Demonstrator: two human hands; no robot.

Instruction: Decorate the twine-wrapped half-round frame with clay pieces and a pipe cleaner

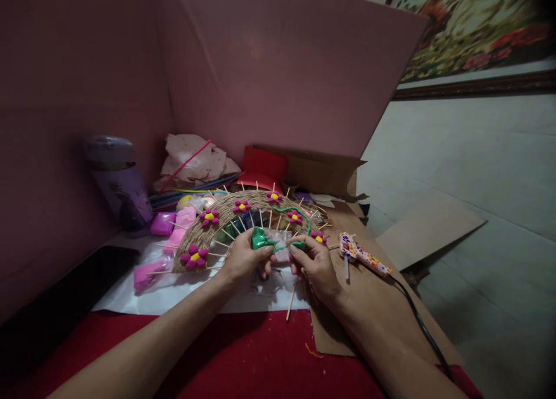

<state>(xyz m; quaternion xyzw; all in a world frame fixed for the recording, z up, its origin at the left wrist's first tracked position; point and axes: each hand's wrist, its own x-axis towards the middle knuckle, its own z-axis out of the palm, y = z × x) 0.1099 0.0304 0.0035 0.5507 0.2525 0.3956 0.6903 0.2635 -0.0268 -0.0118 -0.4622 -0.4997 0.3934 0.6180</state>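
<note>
My left hand (246, 254) is closed on a lump of green modelling clay (261, 238), which seems to sit in clear plastic. A thin green strand runs from it to my right hand (315, 263), whose fingertips pinch a smaller bit of green clay (297, 244). Just beyond both hands lies a twine-wrapped arch (226, 213) with thin wooden sticks poking out along both edges. Several magenta clay flowers with yellow centres (194, 257) sit on it. A curved green clay strand (307, 213) lies over the arch's right part.
A patterned glue gun (365, 254) with a black cord rests on cardboard (343, 324) at right. Pink clay packets (150, 275), a dark flat object (73, 295) and a purple bottle (119, 185) are at left. Pink panels (269, 69) stand behind; red cloth (226, 352) covers the front.
</note>
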